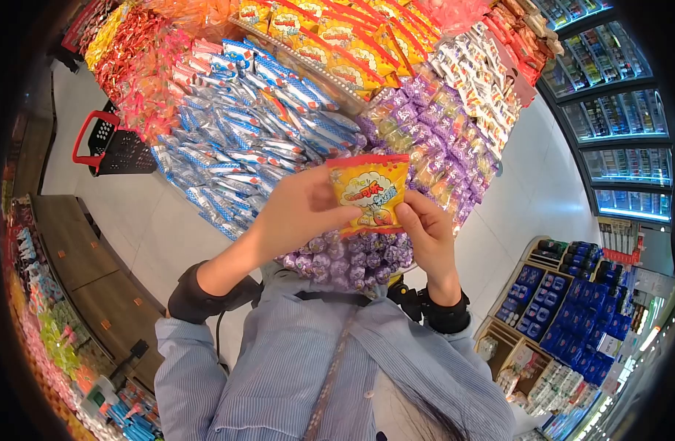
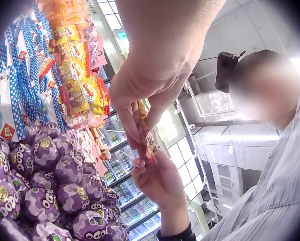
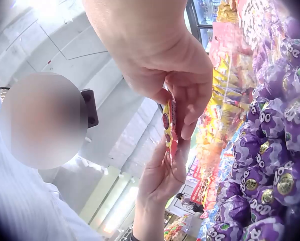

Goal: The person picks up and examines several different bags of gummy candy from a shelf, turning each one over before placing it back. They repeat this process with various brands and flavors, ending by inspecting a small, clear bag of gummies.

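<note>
A yellow and red candy packet is held up in front of the chest, its printed face toward the head camera. The left hand pinches its left side, thumb across the front and fingers behind. At its right edge the right hand grips it between thumb and curled fingers. Both wrist views show the packet edge-on: the left hand is above it in the left wrist view, and the right hand above it in the right wrist view.
Purple round candies lie just below the hands. Blue-white packets, purple packets and yellow packets fill the display beyond. A black basket with a red handle stands at left, blue goods at right.
</note>
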Tool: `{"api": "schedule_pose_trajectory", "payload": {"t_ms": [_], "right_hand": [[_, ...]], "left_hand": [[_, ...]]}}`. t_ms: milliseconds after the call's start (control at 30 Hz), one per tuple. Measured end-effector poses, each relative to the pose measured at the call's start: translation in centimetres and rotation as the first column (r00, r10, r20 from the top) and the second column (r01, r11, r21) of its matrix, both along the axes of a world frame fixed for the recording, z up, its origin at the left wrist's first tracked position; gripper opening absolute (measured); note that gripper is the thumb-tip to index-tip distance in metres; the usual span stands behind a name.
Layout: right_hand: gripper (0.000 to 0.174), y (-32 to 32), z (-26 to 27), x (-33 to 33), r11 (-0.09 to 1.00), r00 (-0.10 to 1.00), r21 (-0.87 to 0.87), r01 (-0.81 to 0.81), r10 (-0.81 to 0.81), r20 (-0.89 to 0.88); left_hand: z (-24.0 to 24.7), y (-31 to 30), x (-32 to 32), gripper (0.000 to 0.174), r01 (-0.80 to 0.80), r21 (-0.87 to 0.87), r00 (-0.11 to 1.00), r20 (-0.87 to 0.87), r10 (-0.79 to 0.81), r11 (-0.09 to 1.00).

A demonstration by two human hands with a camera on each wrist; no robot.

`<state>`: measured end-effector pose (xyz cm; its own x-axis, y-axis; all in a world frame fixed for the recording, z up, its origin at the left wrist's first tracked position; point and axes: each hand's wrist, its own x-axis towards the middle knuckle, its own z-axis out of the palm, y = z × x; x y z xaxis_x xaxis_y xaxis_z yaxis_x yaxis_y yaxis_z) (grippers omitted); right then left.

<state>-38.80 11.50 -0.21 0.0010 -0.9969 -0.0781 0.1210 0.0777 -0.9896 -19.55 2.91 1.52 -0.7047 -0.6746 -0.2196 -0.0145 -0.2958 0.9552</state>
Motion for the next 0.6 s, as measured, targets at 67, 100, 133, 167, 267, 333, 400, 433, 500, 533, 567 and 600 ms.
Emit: {"api": "schedule_pose_trajectory", "payload": {"t_ms": [67,100,133,167,267,333,400,433,500,533,567,600], "right_hand": [[0.026,0.01,0.09,0.04,1.000,1.000,0.006,-0.010,0.010,0.017],[0.026,0.00,0.13,0.05,1.000,0.999,0.011,-0.015,0.014,0.036],[0.026,-0.01,0.14,0.05,1.000,0.998,0.016,-0.020,0.019,0.055],[0.026,-0.04,0.09,0.02,1.000,0.999,0.012,-0.029,0.029,0.040],[0.027,-0.10,0.04,-0.06,0.999,0.998,0.007,-0.050,0.050,0.029],[0.028,-0.12,0.26,0.08,0.998,0.996,0.011,-0.055,0.054,0.068],[0.028,-0.12,0.22,0.10,0.998,0.997,0.008,-0.055,0.054,0.061],[0.029,-0.11,0.19,0.10,0.998,0.997,0.007,-0.055,0.054,0.057],[0.029,-0.11,-0.01,0.00,0.998,0.997,0.010,-0.063,0.062,0.054],[0.029,-0.09,-0.06,-0.04,0.998,0.996,0.012,-0.067,0.066,0.053],[0.029,-0.11,0.06,-0.02,0.997,0.995,0.015,-0.073,0.072,0.070],[0.029,-0.13,0.29,0.04,0.997,0.993,0.018,-0.079,0.077,0.087]], "left_hand": [[-0.13,-0.03,0.04,0.040,-0.004,0.000,1.000,0.011,0.004,1.000],[-0.19,-0.04,0.06,0.039,-0.006,-0.001,1.000,0.017,0.006,1.000],[-0.23,-0.03,0.07,0.039,-0.009,0.002,1.000,0.015,0.008,1.000],[-0.27,-0.03,0.09,0.039,-0.010,0.005,1.000,0.012,0.010,1.000],[-0.19,0.03,0.03,0.038,-0.015,0.023,1.000,0.003,0.015,1.000],[-0.18,0.03,0.03,0.037,-0.016,0.019,1.000,0.004,0.016,1.000],[-0.29,0.00,0.07,0.036,-0.013,-0.004,1.000,0.013,0.014,1.000],[-0.36,0.01,0.06,0.036,-0.016,-0.006,1.000,0.004,0.016,1.000],[-0.49,0.02,0.05,0.036,-0.022,-0.010,1.000,-0.014,0.022,1.000],[-0.46,0.04,0.03,0.036,-0.023,-0.011,1.000,-0.016,0.023,1.000],[-0.43,0.05,0.01,0.036,-0.023,-0.013,1.000,-0.017,0.023,1.000],[-0.41,0.06,0.00,0.036,-0.024,-0.015,1.000,-0.019,0.024,1.000]]}}
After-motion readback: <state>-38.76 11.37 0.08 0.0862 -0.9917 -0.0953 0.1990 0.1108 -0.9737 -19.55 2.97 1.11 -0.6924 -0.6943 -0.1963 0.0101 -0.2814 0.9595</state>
